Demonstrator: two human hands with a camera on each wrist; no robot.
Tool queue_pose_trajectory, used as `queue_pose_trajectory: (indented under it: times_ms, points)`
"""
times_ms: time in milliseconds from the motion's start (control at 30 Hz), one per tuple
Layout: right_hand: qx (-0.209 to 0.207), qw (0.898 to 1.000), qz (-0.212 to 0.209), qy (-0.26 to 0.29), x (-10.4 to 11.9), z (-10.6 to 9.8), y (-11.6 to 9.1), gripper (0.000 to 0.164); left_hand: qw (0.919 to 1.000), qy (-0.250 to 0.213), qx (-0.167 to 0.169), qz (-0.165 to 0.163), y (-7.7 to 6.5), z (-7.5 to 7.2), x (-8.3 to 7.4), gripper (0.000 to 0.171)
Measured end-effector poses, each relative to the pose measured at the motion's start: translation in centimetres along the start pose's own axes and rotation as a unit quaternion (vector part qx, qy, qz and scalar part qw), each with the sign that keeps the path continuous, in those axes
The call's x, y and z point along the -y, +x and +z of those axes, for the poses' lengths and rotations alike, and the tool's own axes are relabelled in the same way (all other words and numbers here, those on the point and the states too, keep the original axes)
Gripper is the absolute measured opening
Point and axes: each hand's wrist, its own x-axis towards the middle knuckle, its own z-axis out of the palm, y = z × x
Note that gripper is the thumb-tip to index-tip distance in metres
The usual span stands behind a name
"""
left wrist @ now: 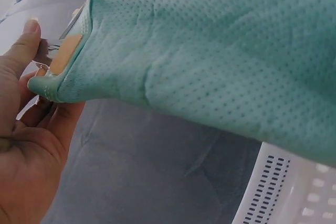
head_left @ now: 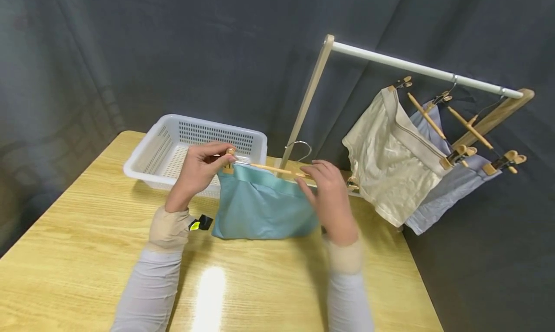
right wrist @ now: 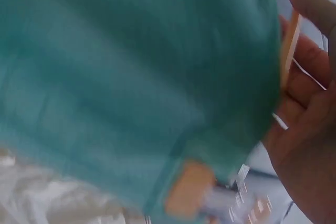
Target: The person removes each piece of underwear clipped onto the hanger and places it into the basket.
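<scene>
Your bench (head_left: 86, 235) carries a white basket (head_left: 165, 149) at its far edge, and a drying rack (head_left: 416, 69) stands at the right with two garments already clipped up. The teal garment (head_left: 264, 206) hangs in front of you over the bench, its lower edge on the wood, its waistband along a wooden clip hanger (head_left: 270, 169). Your left hand (head_left: 197, 170) pinches the hanger's left clip on the waistband corner; keep that pinch square so the fabric sits fully in the clip. Your right hand (head_left: 327, 194) curls round the rod and fabric at the other end; pull the band taut before clipping there. The cloth looks thin, perforated and slightly shiny, so I'd judge it slips easily.
</scene>
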Motion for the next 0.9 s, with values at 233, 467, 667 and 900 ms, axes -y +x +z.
queue_pose_trajectory:
  times_ms: [233,467,667,900]
  points:
    - [0.006,0.999,-0.011,0.038,0.18,0.87,0.09,0.022,1.0000,-0.003,-0.006,0.006,-0.08,0.20,0.08,0.024]
    - [0.027,0.997,-0.010,0.068,-0.04,0.96,-0.02,0.021,0.9999,-0.004,0.001,-0.014,-0.09,-0.12,-0.14,0.017]
    - [0.032,0.997,-0.009,0.068,-0.11,0.83,-0.13,0.022,0.9982,-0.016,0.043,-0.040,0.01,-0.14,-0.27,0.015]
    - [0.028,0.997,-0.007,0.065,-0.38,0.84,-0.33,0.020,0.9971,-0.016,0.066,-0.034,0.06,0.20,-0.16,0.014]
